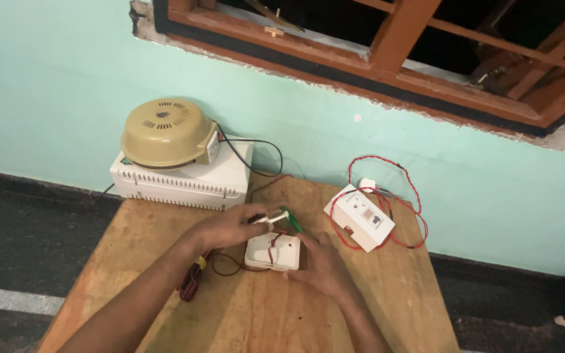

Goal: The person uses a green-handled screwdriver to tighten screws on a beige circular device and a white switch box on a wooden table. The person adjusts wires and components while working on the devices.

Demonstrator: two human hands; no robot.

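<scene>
- The wooden table (374, 307) fills the near middle of the scene; both forearms reach over it from the near edge.
- The right hand (322, 261) lies on the table with its fingers loosely curled, pressed against the right side of a small white switch box (273, 252); it steadies the box rather than pinching it.
- The small white switch box sits near the table's centre, between the two hands; a red wire (271, 247) comes out of its top face.
- The left hand (230, 225) hovers just beyond the box, its fingers closed around a green-handled screwdriver (288, 219); the green end points right and far.
- A bundle of red and black wires (191, 278) lies under the left wrist, on the left of the box.
- Farther right lies a white socket board (359, 218), tilted; a red loop of wire (413, 209) curls around it.
- At the far left corner stands a white ventilated box (184, 180), with a beige domed device (168, 133) on top; behind is a pale green wall (53, 78) and a wooden window frame (400, 39).
</scene>
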